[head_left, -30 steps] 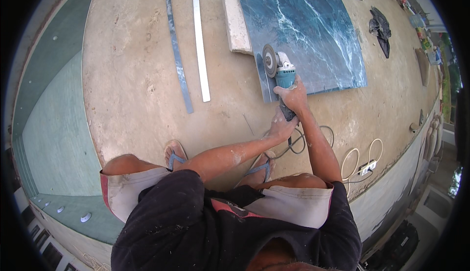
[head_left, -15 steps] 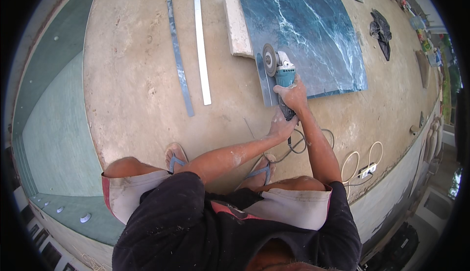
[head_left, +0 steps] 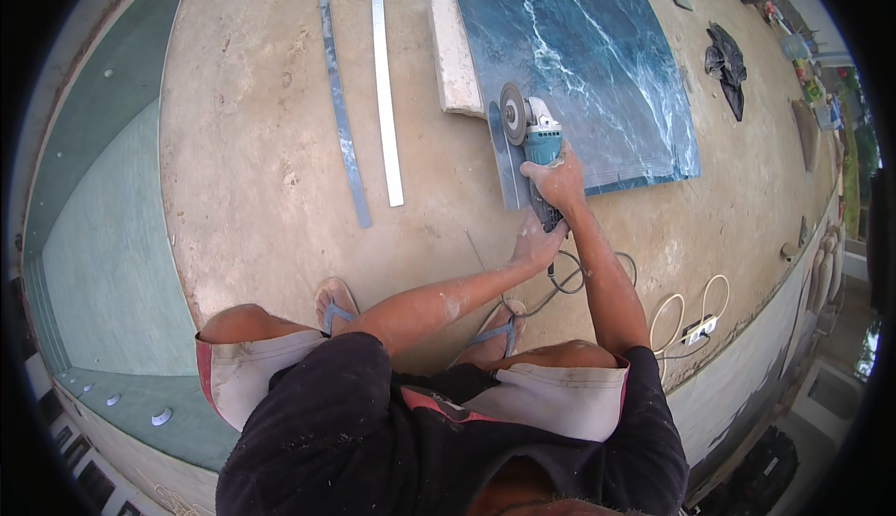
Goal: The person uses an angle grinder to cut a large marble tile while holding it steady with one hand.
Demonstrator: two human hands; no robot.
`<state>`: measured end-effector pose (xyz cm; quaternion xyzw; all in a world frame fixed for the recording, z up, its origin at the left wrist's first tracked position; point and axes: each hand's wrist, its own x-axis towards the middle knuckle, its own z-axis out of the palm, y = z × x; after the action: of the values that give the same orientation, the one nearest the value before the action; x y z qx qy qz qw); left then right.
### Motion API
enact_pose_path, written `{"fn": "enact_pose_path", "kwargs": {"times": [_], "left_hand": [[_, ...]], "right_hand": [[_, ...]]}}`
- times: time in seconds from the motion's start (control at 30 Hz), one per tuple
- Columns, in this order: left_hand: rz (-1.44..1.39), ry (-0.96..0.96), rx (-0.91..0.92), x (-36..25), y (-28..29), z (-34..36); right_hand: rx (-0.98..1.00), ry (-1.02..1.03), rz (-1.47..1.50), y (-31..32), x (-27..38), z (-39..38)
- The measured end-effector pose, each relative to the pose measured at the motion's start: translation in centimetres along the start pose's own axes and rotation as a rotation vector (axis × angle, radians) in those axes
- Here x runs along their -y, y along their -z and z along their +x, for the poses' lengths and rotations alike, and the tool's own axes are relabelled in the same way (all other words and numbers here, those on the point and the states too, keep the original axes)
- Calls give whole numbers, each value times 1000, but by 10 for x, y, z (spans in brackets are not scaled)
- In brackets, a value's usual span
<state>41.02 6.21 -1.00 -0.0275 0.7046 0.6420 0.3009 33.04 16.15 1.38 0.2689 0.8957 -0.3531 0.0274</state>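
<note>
Angle grinder (head_left: 543, 146) gripped: right fingers (head_left: 563, 169) round body, left fingers (head_left: 531, 230) round rear end.

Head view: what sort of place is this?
Probably a building or renovation site, perhaps poolside: a green, pool-like basin lies to the left, an angle grinder is at a blue marbled slab, and a power strip sits on a stained floor.

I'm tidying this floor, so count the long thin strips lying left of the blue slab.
2: a blue marbled strip and, to its right, a white strip nearer the blue slab. Both run past the picture's top edge; others may lie out of view.
</note>
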Motion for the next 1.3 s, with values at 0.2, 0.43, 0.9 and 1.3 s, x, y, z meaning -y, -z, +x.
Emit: {"fn": "enact_pose_path", "kwargs": {"times": [0.2,0.43,0.9,1.3], "left_hand": [[-39,24,16,7,0,5],[-18,13,-14,5,0,4],[-35,53,-15,8,-1,7],[39,98,14,9,0,11]], "right_hand": [[4,-1,-10,0,7,2],[-5,-4,-14,0,10,8],[-12,29,-30,-3,19,22],[-3,11,-40,-4,23,33]]}}
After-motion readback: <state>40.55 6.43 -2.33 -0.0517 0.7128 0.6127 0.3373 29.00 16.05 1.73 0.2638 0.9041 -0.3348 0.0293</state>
